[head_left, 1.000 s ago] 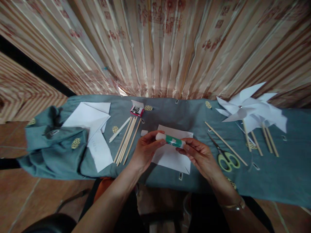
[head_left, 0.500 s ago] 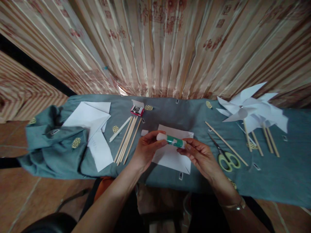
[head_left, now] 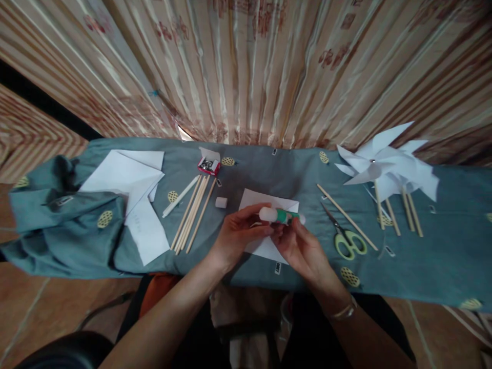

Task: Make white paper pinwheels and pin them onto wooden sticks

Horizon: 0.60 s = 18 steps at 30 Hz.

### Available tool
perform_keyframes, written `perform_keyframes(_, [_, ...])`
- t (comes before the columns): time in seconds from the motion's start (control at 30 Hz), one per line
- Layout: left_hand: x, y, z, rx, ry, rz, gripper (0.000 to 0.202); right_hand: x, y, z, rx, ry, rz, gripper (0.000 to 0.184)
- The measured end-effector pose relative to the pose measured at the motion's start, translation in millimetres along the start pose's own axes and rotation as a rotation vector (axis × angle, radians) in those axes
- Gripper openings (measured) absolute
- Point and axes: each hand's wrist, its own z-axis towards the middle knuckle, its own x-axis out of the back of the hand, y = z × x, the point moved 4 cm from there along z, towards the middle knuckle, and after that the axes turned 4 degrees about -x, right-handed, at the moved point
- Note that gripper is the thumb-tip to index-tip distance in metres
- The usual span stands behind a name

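A green and white glue stick (head_left: pixel 283 217) is held nearly level above a white paper sheet (head_left: pixel 269 197). My right hand (head_left: pixel 303 251) grips it near its right end, thumb against its side. Around the stick's rounded white left end is my left hand (head_left: pixel 238 233), with thumb and index finger apart. The thumb sits below the stick and the index finger reaches behind its white end; whether that finger touches is unclear. Left of the paper, a small white cap (head_left: pixel 221 202) lies on the cloth.
Wooden sticks (head_left: pixel 194 218), a white rod (head_left: pixel 180 197) and an open red box of metal pins (head_left: pixel 209 163) lie left. White papers (head_left: pixel 126 179) are farther left. Right are green-handled scissors (head_left: pixel 348 241), a single stick (head_left: pixel 346 218) and paper pinwheels (head_left: pixel 384 164). A patterned curtain (head_left: pixel 246 77) hangs behind.
My left thumb has come off the glue stick and dropped below it. My right hand has turned and shifted its grip on the stick. The whole view has shifted slightly.
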Motion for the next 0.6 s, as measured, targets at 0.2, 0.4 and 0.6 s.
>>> perform_keyframes(0.2, [12.4,3.8,-1.8,-0.282,-0.075,0.543,0.054,15.0,-38.9,-3.1,0.126,0.122,-0.1,0.016])
perform_keyframes(0.4, [8.9,-10.4,-15.4,-0.543,-0.343,1.443,0.036,15.7,-52.4,-11.1,0.323,0.25,-0.58,0.015])
perform_keyframes(0.6, [12.7,-29.5,-21.1,-0.501,-0.402,1.576,0.048,8.5,-40.3,-12.9,0.379,0.262,-0.825,0.018])
